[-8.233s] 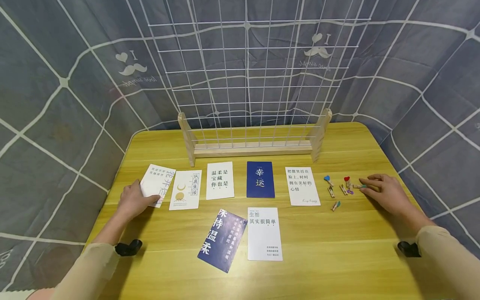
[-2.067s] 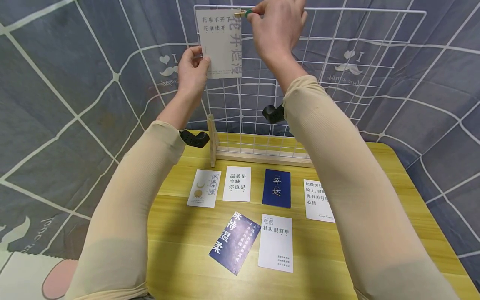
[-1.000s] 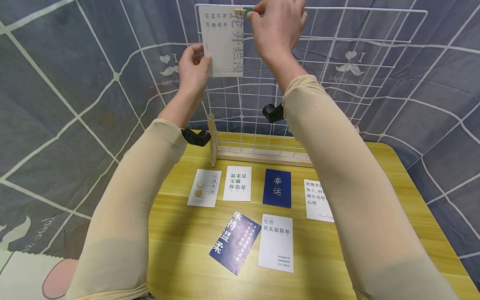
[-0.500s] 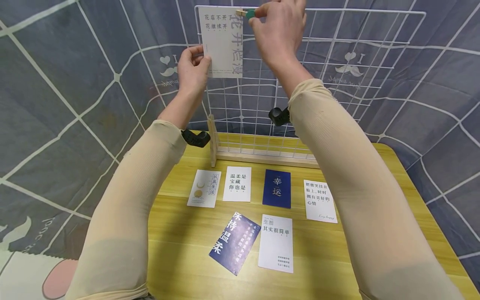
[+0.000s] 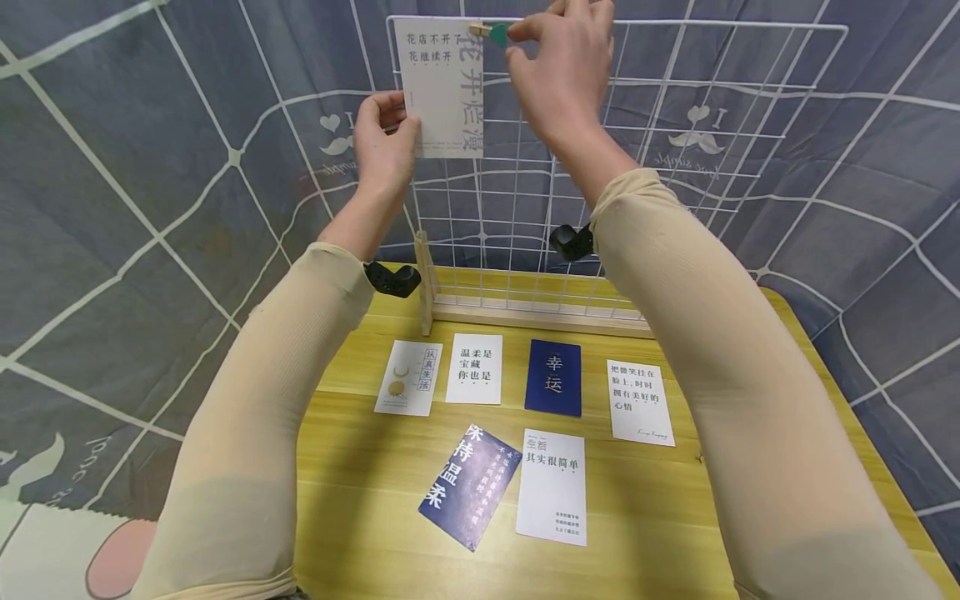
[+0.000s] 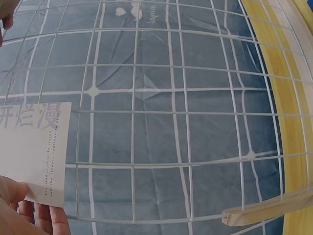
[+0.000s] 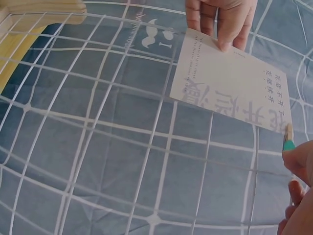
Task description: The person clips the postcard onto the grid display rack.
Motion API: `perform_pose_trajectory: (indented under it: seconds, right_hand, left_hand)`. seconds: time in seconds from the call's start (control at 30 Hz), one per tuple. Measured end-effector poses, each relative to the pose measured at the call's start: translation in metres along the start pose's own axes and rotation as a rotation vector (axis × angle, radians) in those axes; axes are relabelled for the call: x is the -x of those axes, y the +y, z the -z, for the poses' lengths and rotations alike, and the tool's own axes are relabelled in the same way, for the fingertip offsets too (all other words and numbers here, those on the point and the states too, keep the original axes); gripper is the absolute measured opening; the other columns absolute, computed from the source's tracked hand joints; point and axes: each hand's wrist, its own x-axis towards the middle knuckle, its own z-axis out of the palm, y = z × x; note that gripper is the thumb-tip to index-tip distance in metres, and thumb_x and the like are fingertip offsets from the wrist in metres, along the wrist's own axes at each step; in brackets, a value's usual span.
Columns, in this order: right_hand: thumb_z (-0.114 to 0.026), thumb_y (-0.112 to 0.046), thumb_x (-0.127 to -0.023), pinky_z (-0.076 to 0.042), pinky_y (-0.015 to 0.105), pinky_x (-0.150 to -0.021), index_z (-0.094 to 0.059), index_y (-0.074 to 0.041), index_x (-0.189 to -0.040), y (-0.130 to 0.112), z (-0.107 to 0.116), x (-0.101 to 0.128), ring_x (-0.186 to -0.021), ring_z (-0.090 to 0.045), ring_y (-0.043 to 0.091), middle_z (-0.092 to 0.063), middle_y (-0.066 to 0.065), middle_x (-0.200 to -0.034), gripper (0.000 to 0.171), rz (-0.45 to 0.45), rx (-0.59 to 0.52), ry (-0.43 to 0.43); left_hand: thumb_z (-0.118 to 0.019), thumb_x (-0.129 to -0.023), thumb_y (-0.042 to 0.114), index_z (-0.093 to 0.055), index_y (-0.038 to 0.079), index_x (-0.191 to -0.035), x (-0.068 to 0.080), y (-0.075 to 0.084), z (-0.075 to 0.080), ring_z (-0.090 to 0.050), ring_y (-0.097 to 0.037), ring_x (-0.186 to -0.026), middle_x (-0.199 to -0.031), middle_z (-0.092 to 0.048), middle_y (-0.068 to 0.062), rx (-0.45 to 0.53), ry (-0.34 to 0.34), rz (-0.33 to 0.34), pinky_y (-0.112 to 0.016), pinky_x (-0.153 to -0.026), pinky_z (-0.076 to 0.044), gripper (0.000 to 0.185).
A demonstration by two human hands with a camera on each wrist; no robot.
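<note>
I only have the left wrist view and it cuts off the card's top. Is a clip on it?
Observer: Yes. A small wooden clip with a green end sits at the card's top right corner, on the top wire of the grid.
Operator: Who's holding the clip?
Observer: The right hand; its fingers pinch the green end.
Operator: How many cards are down on the table?
Observer: Six lie on the table: four in a row near the grid's wooden base, and two nearer the person, one of them dark blue and tilted.
</note>
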Motion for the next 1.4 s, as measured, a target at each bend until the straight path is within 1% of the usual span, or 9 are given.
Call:
perform_pose_trajectory:
  seconds: [0.17,0.4,0.53,0.73,0.9,1.0,1.1,1.27,1.4]
  right_hand:
    - [-0.054,-0.035,-0.105,-0.025,0.026,-0.111,-0.071,-0.026,-0.133,0.013,0.002,0.008,-0.129,-0.034,0.015,-0.053,0.000,-0.132,0.034,0.043,0.021,0.002]
    - [-0.057,-0.032,-0.104,-0.027,0.028,-0.108,-0.072,-0.026,-0.131,0.030,0.007,0.017,-0.126,-0.036,0.016,-0.050,-0.003,-0.120,0.032,0.079,0.020,-0.013]
    - [-0.058,-0.032,-0.103,-0.027,0.031,-0.108,-0.072,-0.025,-0.132,0.040,0.009,0.023,-0.126,-0.037,0.019,-0.054,0.001,-0.126,0.032,0.112,0.011,-0.028]
    - [-0.058,-0.032,-0.104,-0.023,0.036,-0.112,-0.070,-0.024,-0.134,0.054,0.014,0.033,-0.128,-0.037,0.021,-0.055,0.004,-0.130,0.034,0.160,-0.006,-0.057]
    - [-0.061,-0.030,-0.103,-0.026,0.041,-0.112,-0.070,-0.019,-0.134,0.072,0.018,0.048,-0.130,-0.039,0.027,-0.056,0.008,-0.134,0.034,0.276,0.002,-0.063]
    - [-0.063,-0.027,-0.103,-0.027,0.045,-0.112,-0.070,-0.016,-0.133,0.085,0.018,0.060,-0.130,-0.041,0.031,-0.057,0.012,-0.135,0.033,0.343,0.009,-0.075]
    - [-0.064,-0.026,-0.103,-0.026,0.049,-0.114,-0.069,-0.014,-0.135,0.098,0.017,0.071,-0.130,-0.042,0.034,-0.057,0.014,-0.135,0.035,0.379,0.024,-0.103]
    - [-0.065,-0.024,-0.101,-0.026,0.055,-0.114,-0.064,-0.012,-0.140,0.121,0.016,0.088,-0.130,-0.042,0.038,-0.055,0.016,-0.138,0.041,0.407,0.047,-0.154]
    - [-0.067,-0.023,-0.100,-0.027,0.057,-0.114,-0.061,-0.011,-0.143,0.140,0.017,0.102,-0.132,-0.042,0.039,-0.055,0.017,-0.139,0.045,0.391,0.056,-0.192]
  left_hand:
    - [-0.057,-0.104,0.010,-0.055,0.014,-0.135,0.000,0.001,0.000,-0.052,-0.008,-0.106,-0.123,-0.053,0.001,-0.022,0.014,-0.004,-0.022,-0.086,-0.046,0.032]
    - [-0.059,-0.104,0.014,-0.056,0.015,-0.134,-0.001,0.000,0.001,-0.050,-0.006,-0.108,-0.125,-0.054,0.002,-0.032,0.024,-0.028,-0.019,-0.086,-0.044,0.030]
    - [-0.058,-0.105,0.018,-0.055,0.016,-0.136,-0.001,-0.001,0.004,-0.049,-0.005,-0.109,-0.124,-0.052,0.003,-0.016,0.022,-0.023,-0.017,-0.086,-0.043,0.031]
    - [-0.056,-0.106,0.024,-0.052,0.017,-0.139,0.005,-0.005,0.010,-0.045,-0.004,-0.105,-0.121,-0.049,0.006,-0.057,-0.005,-0.050,-0.017,-0.085,-0.041,0.034]
    - [-0.054,-0.106,0.024,-0.049,0.014,-0.142,0.020,-0.017,0.017,-0.044,-0.007,-0.105,-0.125,-0.049,0.003,-0.140,-0.055,-0.105,-0.019,-0.088,-0.040,0.038]
    - [-0.054,-0.107,0.026,-0.046,0.012,-0.145,0.031,-0.029,0.024,-0.044,-0.011,-0.108,-0.132,-0.048,-0.002,-0.200,-0.109,-0.137,-0.023,-0.090,-0.041,0.042]
    - [-0.054,-0.106,0.028,-0.043,0.011,-0.148,0.041,-0.042,0.031,-0.045,-0.016,-0.113,-0.138,-0.045,-0.007,-0.262,-0.171,-0.163,-0.027,-0.093,-0.042,0.046]
    - [-0.054,-0.106,0.032,-0.039,0.009,-0.152,0.056,-0.057,0.043,-0.043,-0.025,-0.126,-0.145,-0.041,-0.011,-0.376,-0.254,-0.189,-0.035,-0.104,-0.039,0.054]
    - [-0.055,-0.105,0.036,-0.037,0.010,-0.155,0.065,-0.065,0.052,-0.038,-0.028,-0.136,-0.151,-0.037,-0.012,-0.483,-0.298,-0.194,-0.044,-0.110,-0.036,0.059]
